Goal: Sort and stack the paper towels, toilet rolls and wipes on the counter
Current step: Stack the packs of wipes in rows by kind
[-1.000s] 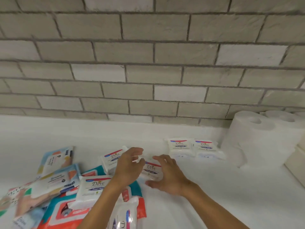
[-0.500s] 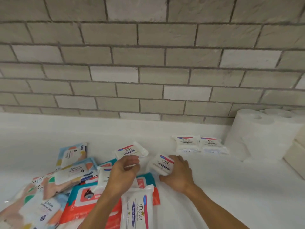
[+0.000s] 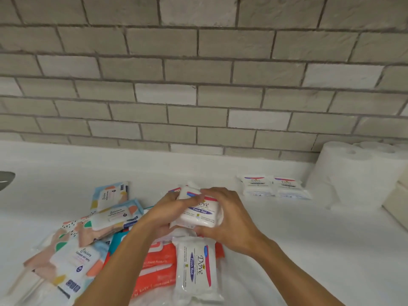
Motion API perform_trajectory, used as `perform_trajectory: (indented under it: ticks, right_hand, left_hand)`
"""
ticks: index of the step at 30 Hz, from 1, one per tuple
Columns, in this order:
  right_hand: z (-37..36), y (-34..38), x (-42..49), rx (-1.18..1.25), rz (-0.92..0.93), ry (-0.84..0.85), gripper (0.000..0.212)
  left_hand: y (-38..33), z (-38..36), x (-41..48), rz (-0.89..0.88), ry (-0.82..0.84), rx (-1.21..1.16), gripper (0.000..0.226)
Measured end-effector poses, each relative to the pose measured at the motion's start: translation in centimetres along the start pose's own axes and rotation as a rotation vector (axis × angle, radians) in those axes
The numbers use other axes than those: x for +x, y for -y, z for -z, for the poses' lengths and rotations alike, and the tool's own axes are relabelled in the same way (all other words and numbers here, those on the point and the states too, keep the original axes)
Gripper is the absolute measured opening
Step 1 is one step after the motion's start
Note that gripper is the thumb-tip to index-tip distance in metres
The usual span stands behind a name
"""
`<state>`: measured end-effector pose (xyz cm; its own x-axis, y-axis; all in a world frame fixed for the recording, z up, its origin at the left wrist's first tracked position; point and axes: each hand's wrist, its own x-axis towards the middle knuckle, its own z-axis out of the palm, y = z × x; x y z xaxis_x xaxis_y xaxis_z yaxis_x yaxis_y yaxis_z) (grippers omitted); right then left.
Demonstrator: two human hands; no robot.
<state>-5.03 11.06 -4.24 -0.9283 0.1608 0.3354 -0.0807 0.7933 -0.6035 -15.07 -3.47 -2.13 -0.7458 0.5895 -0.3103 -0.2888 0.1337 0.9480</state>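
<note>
The paper rolls (image 3: 353, 173) were cut off by the right edge; a grey object (image 3: 5, 180) was clipped at the left, its kind unclear.

I see white packs (image 3: 196, 266) with purple and pink labels, an orange-red pack (image 3: 154, 268), pastel packs (image 3: 75, 259) blotched blue, peach and green, white rolls (image 3: 353, 173), grey brick wall (image 3: 198, 74), white bench (image 3: 309, 239).

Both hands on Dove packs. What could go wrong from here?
Left hand and right hand press the held Dove packs together; glossy wrap could let one slip. The loose Dove pack lies on the orange pack between the forearms; a sweep may knock it. The Dove stacks by the wall may tip if loaded.
</note>
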Motion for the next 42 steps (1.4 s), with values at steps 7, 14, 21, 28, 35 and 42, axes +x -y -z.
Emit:
perform_trajectory:
  ticks: [7, 14, 21, 28, 35, 42]
  right_hand:
    - [-2.5, -0.8, -3.1, 0.329, -0.342, -0.009, 0.100]
    - [-4.9, -0.2, -5.3, 0.363, -0.470, -0.037, 0.089]
    - [-7.1, 2.3, -7.1, 0.228, -0.697, 0.120, 0.121]
    - [-8.8, 4.5, -7.5, 0.035, -0.756, 0.118, 0.129]
    - [-8.8, 3.9, -7.3, 0.024, -0.739, 0.103, 0.117]
    - [-4.4, 0.9, -7.5, 0.135, -0.714, 0.280, 0.082]
  left_hand:
    - [0.3, 2.2, 0.1, -0.020, -0.204, 0.018, 0.031]
    - [1.0, 3.4, 0.1, -0.009, -0.221, 0.060, 0.044]
    - [1.5, 3.6, -0.6, -0.008, -0.241, 0.003, 0.041]
    - [2.3, 4.3, -1.3, 0.008, -0.224, -0.098, 0.041]
    - [2.7, 4.3, -2.2, 0.022, -0.185, -0.182, 0.037]
    - [3.8, 4.1, -2.7, 0.075, -0.152, -0.172, 0.034]
